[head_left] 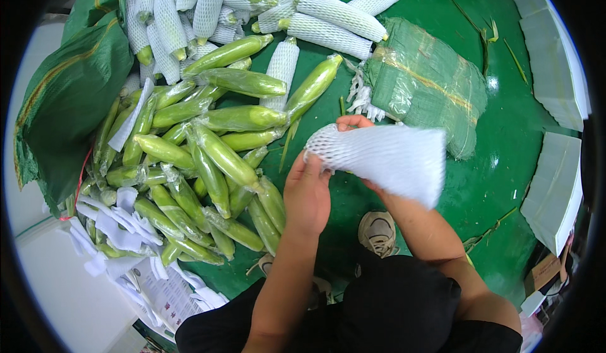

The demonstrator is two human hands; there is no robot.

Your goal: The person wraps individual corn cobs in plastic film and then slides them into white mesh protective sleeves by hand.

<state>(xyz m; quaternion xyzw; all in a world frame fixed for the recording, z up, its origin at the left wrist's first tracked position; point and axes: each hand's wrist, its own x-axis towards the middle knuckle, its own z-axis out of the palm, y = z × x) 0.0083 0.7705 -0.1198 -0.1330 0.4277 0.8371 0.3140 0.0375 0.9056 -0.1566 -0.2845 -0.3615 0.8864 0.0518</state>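
Fingers of both hands, left [307, 192] and right [356, 125], gripped a white foam sleeve [385, 157] held above the floor [505, 132]; some sleeved cobs [328, 12] lay beyond, many bare cobs [214, 157] remained.

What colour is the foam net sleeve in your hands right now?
White, with an open mesh pattern; the foam net sleeve shows best in the head view.

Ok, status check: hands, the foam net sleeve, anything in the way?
Left hand and right hand both grip white foam net sleeve. Sleeve blurred. Wrapped corn pile beside left hand, not blocking.
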